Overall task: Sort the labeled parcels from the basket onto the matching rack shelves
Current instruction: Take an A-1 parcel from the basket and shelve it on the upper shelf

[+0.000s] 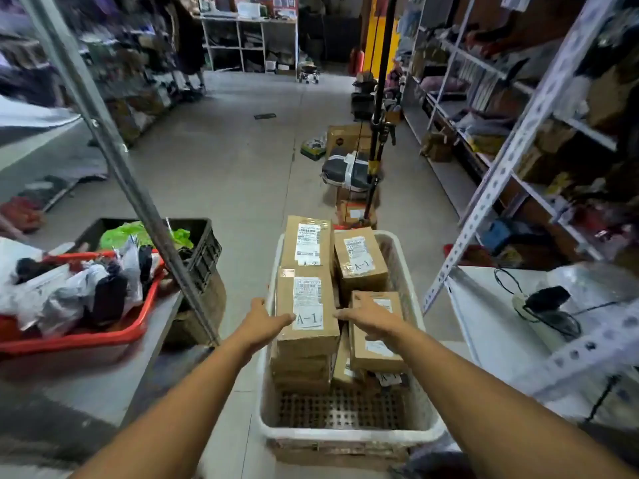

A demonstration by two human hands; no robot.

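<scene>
Rack (pixel 511 140): right of aisle, shelves crowded; little bare shelf to land a box.
Floor (pixel 221 174): aisle ahead open, boxes and a pole stand mid-aisle.
Basket (pixel 345 433): white, on floor; near end bare, parcels stacked toward far end.
Top parcel (pixel 307 312): marked A-1, at left wall, overhanging stack below.
Left hand (pixel 264 323): fingers straight against parcel's left side, nothing gripped.
Right hand (pixel 368 318): fingers straight, reaching to parcel's right edge, over neighbouring box.
Risk: probable slip from flat-palmed squeeze; possible snag on left wall.
</scene>
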